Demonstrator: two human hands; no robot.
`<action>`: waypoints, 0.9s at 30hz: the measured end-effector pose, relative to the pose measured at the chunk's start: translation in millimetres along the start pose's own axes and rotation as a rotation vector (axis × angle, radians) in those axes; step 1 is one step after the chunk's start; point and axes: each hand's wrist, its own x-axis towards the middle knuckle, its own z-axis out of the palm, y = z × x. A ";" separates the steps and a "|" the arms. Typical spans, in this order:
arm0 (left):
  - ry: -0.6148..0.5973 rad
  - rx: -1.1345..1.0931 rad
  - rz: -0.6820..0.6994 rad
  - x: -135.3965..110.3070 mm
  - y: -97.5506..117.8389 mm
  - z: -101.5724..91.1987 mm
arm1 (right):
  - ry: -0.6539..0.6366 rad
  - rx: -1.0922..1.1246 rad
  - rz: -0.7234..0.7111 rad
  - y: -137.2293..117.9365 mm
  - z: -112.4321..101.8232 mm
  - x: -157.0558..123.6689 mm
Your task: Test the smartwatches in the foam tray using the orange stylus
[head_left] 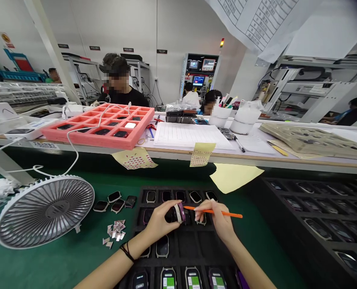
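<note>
My left hand point(159, 221), a dark band round its wrist, grips a watch case point(181, 212) on edge between thumb and fingers. Purple and silver show along the case's side; I cannot tell whether it is one case or two. Pinched in my right hand point(220, 222) is a slim orange pen-like stick point(234, 215), its tip at or very near the purple edge. Both hands are above a black foam tray point(207, 244) whose pockets hold several watch cases. In its front row some lit screens point(193, 279) show green and white blocks.
Left of the tray lie several loose watch cases point(117, 205) and a pile of small flat pieces point(116, 230), beside a white fan point(46, 212). Another dark tray point(287, 208) of watches stands right. A raised shelf point(178, 154) bears a pink foam tray point(133, 138) and papers. Co-workers sit beyond.
</note>
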 end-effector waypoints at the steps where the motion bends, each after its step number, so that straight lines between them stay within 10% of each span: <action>1: 0.001 0.001 -0.004 -0.1 0.0 0.2 | -0.004 -0.015 -0.016 -0.1 1.0 -1.7; 27: 0.031 0.069 0.039 -2.7 -1.9 -0.5 | 0.049 -0.372 -0.148 -3.8 17.1 -7.7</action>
